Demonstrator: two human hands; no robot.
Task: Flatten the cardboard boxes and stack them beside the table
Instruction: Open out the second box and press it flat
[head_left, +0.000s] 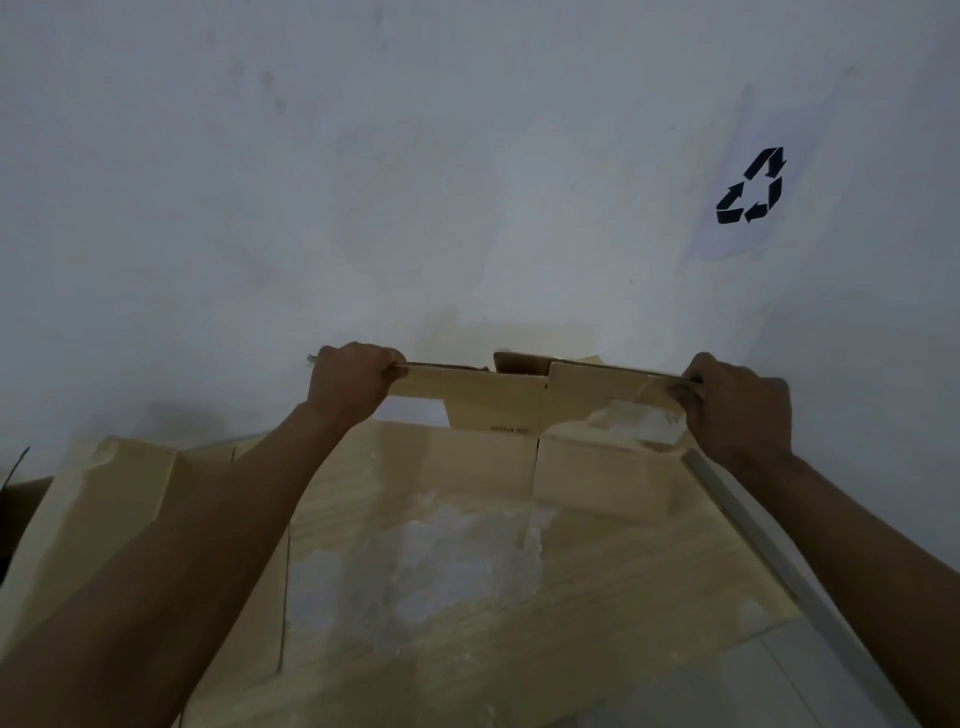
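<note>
A large flattened cardboard box (467, 545), tan with torn white patches where tape came off, stands in front of me and leans toward a white wall. My left hand (348, 382) grips the left end of its top flaps. My right hand (737, 405) grips the right end of the same top edge. Both arms reach forward over the sheet. Another cardboard piece (98, 509) lies behind and to the left, partly hidden by my left forearm.
The white wall (415, 182) fills the upper view, with a sheet bearing a black recycling symbol (750, 187) at the right. A grey strip (779, 571) runs diagonally along the cardboard's right side. A dark object (15, 514) shows at the far left edge.
</note>
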